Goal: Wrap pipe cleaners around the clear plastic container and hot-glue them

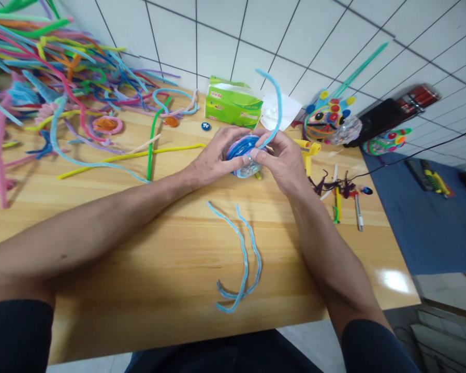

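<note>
My left hand (213,160) grips a small round clear object wrapped in blue pipe cleaner (244,153), held just above the wooden table (171,269). My right hand (283,160) pinches a light blue pipe cleaner (276,106) against that object; its free end curves up and away toward the wall. Two more light blue pipe cleaners (243,259) lie loose on the table between my forearms.
A large heap of coloured pipe cleaners (42,77) fills the left of the table. A green tissue box (233,103) stands behind my hands. Decorated craft figures (330,119), pens (347,204) and a yellow tool (308,153) lie to the right. The table's right edge drops to blue flooring.
</note>
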{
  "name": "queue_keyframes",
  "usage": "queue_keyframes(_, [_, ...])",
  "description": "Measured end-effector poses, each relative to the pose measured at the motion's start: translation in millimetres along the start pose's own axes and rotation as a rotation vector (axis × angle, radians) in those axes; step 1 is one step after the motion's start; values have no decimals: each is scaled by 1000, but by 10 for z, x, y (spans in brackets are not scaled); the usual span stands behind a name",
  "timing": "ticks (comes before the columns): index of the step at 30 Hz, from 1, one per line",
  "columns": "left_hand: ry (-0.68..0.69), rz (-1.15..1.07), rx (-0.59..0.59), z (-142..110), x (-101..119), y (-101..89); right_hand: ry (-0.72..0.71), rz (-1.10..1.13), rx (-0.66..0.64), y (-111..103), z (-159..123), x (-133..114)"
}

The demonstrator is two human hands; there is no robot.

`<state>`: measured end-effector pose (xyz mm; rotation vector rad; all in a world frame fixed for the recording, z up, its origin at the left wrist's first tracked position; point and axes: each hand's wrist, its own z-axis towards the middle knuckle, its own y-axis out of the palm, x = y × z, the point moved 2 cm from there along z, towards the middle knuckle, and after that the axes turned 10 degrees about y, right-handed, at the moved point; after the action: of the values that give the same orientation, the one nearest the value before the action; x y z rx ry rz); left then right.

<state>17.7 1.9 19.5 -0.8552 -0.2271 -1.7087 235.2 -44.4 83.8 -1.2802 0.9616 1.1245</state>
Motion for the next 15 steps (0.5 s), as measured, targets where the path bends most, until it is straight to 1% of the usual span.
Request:
queue_keyframes(6, [9, -5, 25, -38, -50, 23, 58, 47, -69, -92, 26, -37])
queue_keyframes(9, [2, -28, 22, -53, -73, 30, 51, 57, -67, -113, 31, -26])
queue_keyframes(15, [-3, -79, 16, -75, -62, 23, -3, 37, -33, -47, 27, 44])
